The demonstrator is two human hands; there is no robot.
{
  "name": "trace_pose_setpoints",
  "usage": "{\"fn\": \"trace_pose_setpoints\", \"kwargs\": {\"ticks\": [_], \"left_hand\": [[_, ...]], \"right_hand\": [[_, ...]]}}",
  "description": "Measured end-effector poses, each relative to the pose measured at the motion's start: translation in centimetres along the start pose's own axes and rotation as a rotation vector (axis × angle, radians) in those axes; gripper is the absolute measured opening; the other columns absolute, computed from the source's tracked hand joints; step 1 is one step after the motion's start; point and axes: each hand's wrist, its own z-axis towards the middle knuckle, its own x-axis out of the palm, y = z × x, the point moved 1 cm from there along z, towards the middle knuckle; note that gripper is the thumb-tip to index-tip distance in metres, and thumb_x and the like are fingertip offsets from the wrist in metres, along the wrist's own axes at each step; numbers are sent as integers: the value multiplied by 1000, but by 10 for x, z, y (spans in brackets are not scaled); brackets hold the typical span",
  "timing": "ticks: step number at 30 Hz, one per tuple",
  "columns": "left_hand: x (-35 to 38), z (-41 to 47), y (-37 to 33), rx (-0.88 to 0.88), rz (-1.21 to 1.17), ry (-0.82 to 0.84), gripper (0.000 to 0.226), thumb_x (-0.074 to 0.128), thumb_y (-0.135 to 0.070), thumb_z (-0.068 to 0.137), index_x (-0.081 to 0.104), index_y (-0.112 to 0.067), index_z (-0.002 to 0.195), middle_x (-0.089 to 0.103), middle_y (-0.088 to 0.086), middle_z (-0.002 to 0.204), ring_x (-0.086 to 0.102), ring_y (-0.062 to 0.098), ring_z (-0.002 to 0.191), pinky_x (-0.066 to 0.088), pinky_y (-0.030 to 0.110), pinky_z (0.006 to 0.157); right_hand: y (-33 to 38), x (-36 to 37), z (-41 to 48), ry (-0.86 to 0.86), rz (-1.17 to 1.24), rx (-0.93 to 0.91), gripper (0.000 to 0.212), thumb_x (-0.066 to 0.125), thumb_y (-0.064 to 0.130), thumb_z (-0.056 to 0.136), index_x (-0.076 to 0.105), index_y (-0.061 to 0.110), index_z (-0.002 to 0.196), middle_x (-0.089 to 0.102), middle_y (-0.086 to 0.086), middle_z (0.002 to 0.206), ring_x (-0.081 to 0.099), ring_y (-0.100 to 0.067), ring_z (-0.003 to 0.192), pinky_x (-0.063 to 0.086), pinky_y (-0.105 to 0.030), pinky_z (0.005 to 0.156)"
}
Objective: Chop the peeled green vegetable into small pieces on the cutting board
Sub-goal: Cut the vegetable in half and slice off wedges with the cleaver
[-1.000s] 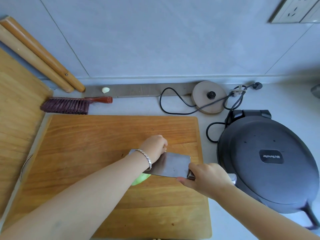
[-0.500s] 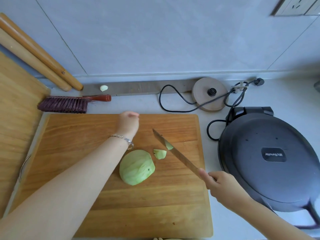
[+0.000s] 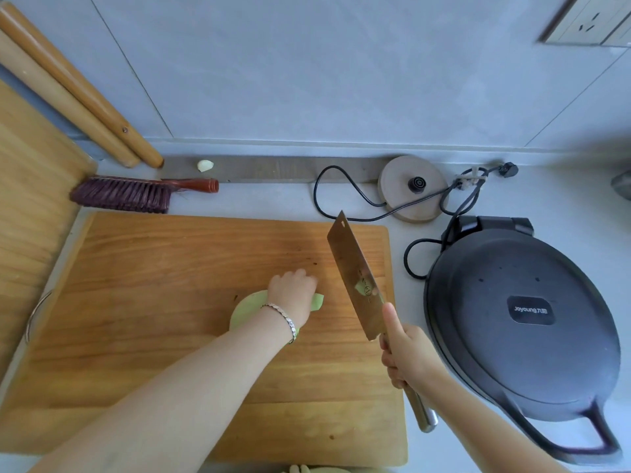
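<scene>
Left side of the board is wide open for you: bare wood from the left edge right up to the vegetable, where your left hand sits mid-board. Right of it there's only a narrow lane. Then comes the cleaver, gripped in your right hand, hanging tilted just inside the right edge with its tip at the far right corner. Past that edge the pan crowds the worktop. Beyond the far edge, the brush guards the left corner, and the cord and kettle base guard the right. The near strip of board is open.
</scene>
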Motion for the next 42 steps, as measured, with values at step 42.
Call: {"fn": "trace_pose_setpoints", "kwargs": {"ticks": [42], "left_hand": [[19,-18,-11,-127,-78,-178,20,56,-34,86,68,-20,94,64,-3,99,41,23,112,24,36,99]], "right_hand": [[-12,33,8,-31,-346,-116,57,24,62,90,38,12,68,37,-3,59,33,-15,51,33,-30,53]]}}
